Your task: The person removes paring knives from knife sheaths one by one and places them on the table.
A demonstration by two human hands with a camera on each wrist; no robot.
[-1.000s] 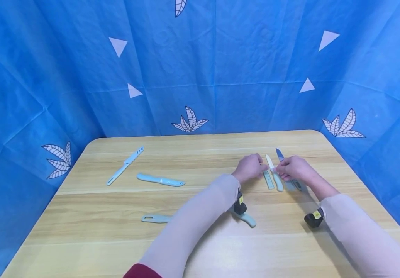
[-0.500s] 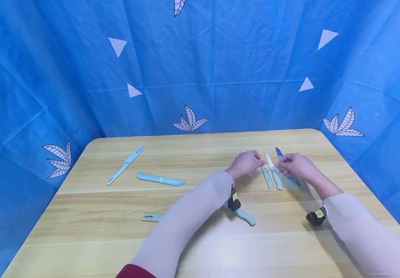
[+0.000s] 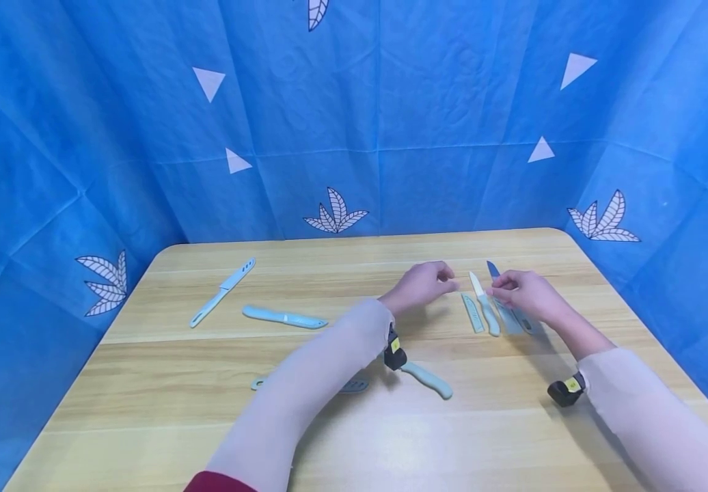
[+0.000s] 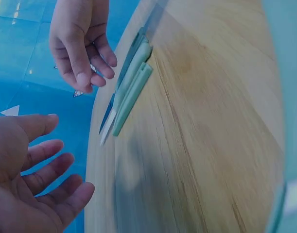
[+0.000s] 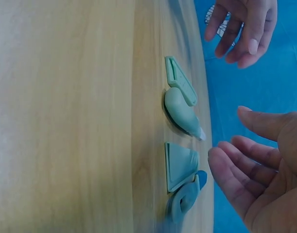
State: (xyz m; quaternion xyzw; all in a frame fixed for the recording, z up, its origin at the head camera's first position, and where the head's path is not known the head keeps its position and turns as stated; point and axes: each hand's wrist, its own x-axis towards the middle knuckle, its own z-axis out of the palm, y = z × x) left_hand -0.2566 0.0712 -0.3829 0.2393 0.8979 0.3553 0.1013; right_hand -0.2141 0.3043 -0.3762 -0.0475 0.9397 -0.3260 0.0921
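In the head view my left hand [image 3: 421,282] hovers left of a small green sheath [image 3: 473,313], fingers loosely bent and holding nothing. Beside that sheath lies a paring knife [image 3: 491,320] with a whitish blade and pale green handle. My right hand [image 3: 527,295] hangs over a wider green sheath [image 3: 510,320] and a knife with a dark blue blade [image 3: 493,269], whose handle has a hole at its end. The right wrist view shows the right hand [image 5: 270,167] apart from these things, its fingers relaxed. In the left wrist view the left hand [image 4: 41,177] is likewise spread loosely.
A light blue knife [image 3: 223,290] with holes in its blade end lies at the far left. Nearer the middle is a sheathed blue knife [image 3: 284,318]. My left sleeve [image 3: 305,389] partly covers a slotted handle [image 3: 257,384] and a curved pale green handle [image 3: 428,378].
My left hand has drawn away leftward from the small sheath, and its sleeve now bares a holed end on the table. The right hand has hardly moved. The knives and sheaths lie as before.
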